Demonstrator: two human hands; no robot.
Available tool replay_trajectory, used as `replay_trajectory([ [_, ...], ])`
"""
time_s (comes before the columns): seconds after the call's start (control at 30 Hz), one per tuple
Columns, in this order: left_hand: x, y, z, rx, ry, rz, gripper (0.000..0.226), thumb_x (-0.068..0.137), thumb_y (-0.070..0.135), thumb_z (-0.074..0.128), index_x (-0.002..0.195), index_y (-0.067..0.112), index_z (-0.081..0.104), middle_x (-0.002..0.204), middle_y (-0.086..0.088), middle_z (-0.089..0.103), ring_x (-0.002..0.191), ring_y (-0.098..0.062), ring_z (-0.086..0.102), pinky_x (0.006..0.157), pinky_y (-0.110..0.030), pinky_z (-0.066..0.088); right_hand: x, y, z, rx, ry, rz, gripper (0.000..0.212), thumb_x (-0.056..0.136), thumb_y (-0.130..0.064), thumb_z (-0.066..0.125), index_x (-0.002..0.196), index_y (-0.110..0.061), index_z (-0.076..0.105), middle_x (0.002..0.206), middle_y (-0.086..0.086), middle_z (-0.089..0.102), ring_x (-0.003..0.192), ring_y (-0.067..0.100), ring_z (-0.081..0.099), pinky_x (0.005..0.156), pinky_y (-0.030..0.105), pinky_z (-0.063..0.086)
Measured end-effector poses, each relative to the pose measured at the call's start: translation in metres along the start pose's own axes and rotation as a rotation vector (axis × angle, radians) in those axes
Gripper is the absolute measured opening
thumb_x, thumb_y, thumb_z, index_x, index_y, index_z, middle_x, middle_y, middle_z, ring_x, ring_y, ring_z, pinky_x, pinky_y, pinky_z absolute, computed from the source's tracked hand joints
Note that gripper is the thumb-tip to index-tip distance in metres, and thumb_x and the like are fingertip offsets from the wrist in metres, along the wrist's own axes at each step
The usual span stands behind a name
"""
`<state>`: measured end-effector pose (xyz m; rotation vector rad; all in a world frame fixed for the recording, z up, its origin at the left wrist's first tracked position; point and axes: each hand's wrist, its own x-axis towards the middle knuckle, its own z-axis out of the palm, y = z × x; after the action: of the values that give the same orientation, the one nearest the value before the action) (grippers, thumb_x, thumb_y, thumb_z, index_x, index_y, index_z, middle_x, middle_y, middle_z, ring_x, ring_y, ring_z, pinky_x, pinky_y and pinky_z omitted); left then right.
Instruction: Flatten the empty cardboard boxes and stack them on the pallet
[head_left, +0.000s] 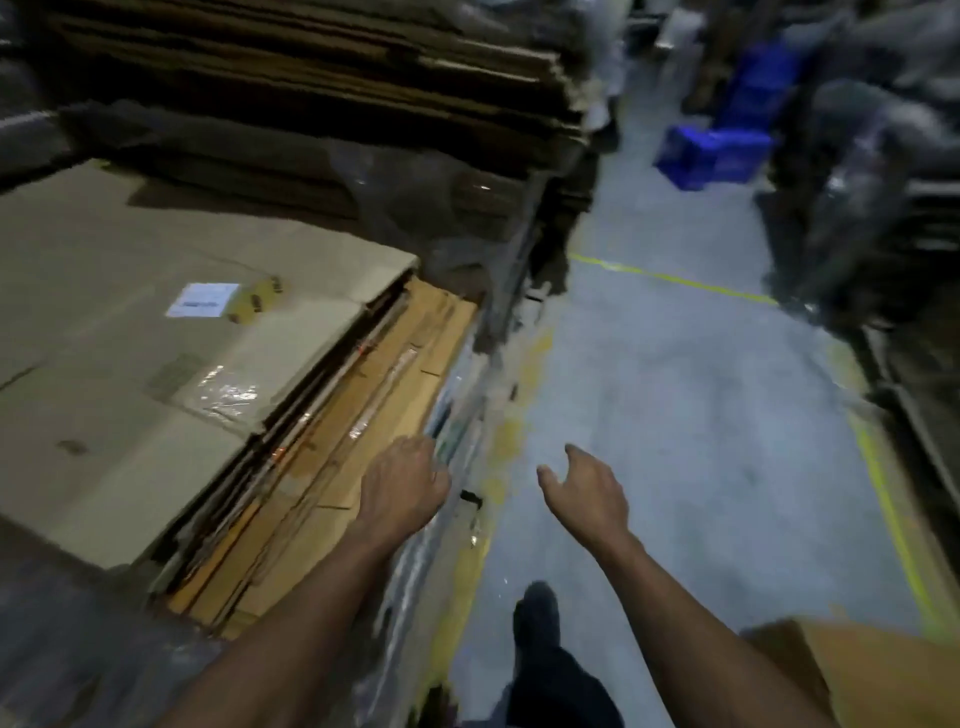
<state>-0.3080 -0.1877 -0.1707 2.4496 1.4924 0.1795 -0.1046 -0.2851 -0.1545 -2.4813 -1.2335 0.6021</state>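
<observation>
A stack of flattened cardboard boxes fills the left half of the view; its top sheet is grey-brown with a white label. Lighter brown flattened sheets stick out along the stack's right edge. My left hand hovers over that right edge, fingers curled downward, and whether it touches the cardboard is not clear. My right hand is held over the floor to the right of the stack, fingers relaxed and empty. A corner of another cardboard box shows at the bottom right.
A taller pile of dark flattened cardboard rises behind the stack. A grey concrete aisle with yellow lines runs to the right. Blue crates stand at the far end, wrapped goods on the right. My dark shoe is on the floor.
</observation>
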Motion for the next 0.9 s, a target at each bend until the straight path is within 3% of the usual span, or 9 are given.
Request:
replay_trajectory([
  [0.2, -0.034, 0.104, 0.021, -0.074, -0.104, 0.266, 0.056, 0.086, 0.043, 0.036, 0.115, 0.004, 0.065, 0.112, -0.019, 0.068, 0.106, -0.036, 0.063, 0.086, -0.043, 0.048, -0.100, 0.103, -0.025, 0.063, 0.123, 0.342, 0.065, 0.099, -0.050, 0.049, 0.149, -0.009, 0.041, 0.149, 0.011, 0.049, 0.137, 0.031, 0.045, 0.107, 0.039, 0.039],
  [0.3, -0.054, 0.168, 0.034, -0.081, -0.158, 0.381, 0.047, 0.099, 0.039, 0.045, 0.130, 0.007, 0.059, 0.126, -0.013, 0.064, 0.117, -0.031, 0.059, 0.094, -0.040, 0.045, -0.144, 0.156, -0.043, 0.085, 0.212, 0.453, 0.063, 0.100, -0.049, 0.048, 0.147, -0.008, 0.042, 0.149, 0.009, 0.049, 0.137, 0.030, 0.045, 0.106, 0.038, 0.039],
  [0.43, -0.093, 0.265, 0.065, -0.109, -0.211, 0.542, 0.048, 0.100, 0.039, 0.046, 0.138, 0.011, 0.053, 0.133, -0.009, 0.061, 0.124, -0.027, 0.055, 0.101, -0.036, 0.041, -0.207, 0.234, -0.069, 0.142, 0.342, 0.617, 0.064, 0.099, -0.049, 0.050, 0.148, -0.009, 0.043, 0.149, 0.009, 0.050, 0.137, 0.029, 0.045, 0.106, 0.038, 0.039],
  [0.6, -0.163, 0.394, 0.103, -0.136, -0.280, 0.701, 0.050, 0.100, 0.039, 0.046, 0.141, 0.011, 0.052, 0.138, -0.009, 0.059, 0.128, -0.026, 0.053, 0.104, -0.036, 0.040, -0.294, 0.340, -0.097, 0.194, 0.432, 0.807, 0.058, 0.097, -0.049, 0.053, 0.142, -0.013, 0.048, 0.142, 0.008, 0.054, 0.132, 0.030, 0.047, 0.103, 0.041, 0.041],
  [0.77, -0.247, 0.514, 0.133, -0.179, -0.315, 0.893, 0.047, 0.098, 0.039, 0.047, 0.134, 0.011, 0.058, 0.128, -0.010, 0.065, 0.119, -0.028, 0.058, 0.094, -0.037, 0.046, -0.379, 0.434, -0.124, 0.238, 0.534, 0.991, 0.052, 0.095, -0.049, 0.051, 0.134, -0.016, 0.053, 0.137, 0.006, 0.057, 0.128, 0.029, 0.049, 0.103, 0.040, 0.042],
  [0.9, -0.310, 0.596, 0.151, -0.177, -0.372, 1.101, 0.048, 0.097, 0.041, 0.050, 0.136, 0.013, 0.059, 0.129, -0.011, 0.065, 0.119, -0.029, 0.059, 0.095, -0.038, 0.047, -0.444, 0.487, -0.145, 0.291, 0.646, 1.147, 0.059, 0.096, -0.049, 0.051, 0.145, -0.017, 0.046, 0.145, 0.005, 0.052, 0.134, 0.028, 0.045, 0.108, 0.041, 0.040],
])
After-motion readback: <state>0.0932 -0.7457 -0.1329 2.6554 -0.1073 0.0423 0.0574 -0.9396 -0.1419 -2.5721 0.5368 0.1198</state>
